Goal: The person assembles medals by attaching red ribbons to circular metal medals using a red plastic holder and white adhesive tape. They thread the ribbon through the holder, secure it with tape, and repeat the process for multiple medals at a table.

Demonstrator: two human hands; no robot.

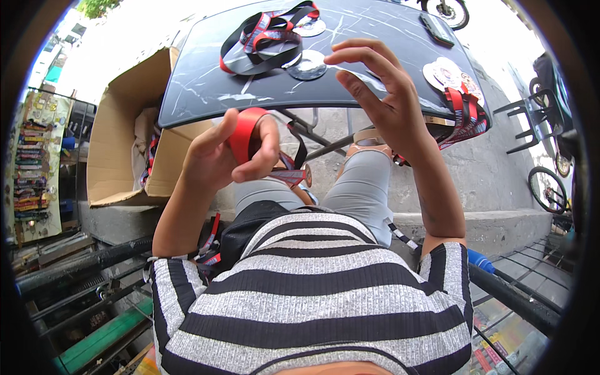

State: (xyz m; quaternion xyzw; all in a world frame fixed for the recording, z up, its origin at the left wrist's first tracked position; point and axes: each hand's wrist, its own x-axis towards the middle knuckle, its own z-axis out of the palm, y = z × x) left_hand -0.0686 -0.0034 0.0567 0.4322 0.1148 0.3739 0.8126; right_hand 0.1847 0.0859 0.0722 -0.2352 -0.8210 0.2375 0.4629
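My left hand (pixel 222 150) is curled round a folded red ribbon (pixel 245 132) in front of the near table edge. Below it, over my lap, hangs a printed length of strap (pixel 289 176) with a small round disc at its end; whether it joins the red ribbon I cannot tell. My right hand (pixel 381 87) is raised over the table, fingers apart and holding nothing. Its fingertips are close to a round silvery medal (pixel 308 65) lying flat on the dark marble-patterned table (pixel 206 81). Beside that medal lies a heap of black and red printed ribbon (pixel 259 44).
Several round discs (pixel 444 73) are piled at the table's right side, with red printed ribbons (pixel 465 119) hanging over the edge. A phone-like dark object (pixel 436 30) lies farther back. An open cardboard box (pixel 112 137) stands left. A dark chair (pixel 531 122) and bicycles are to the right.
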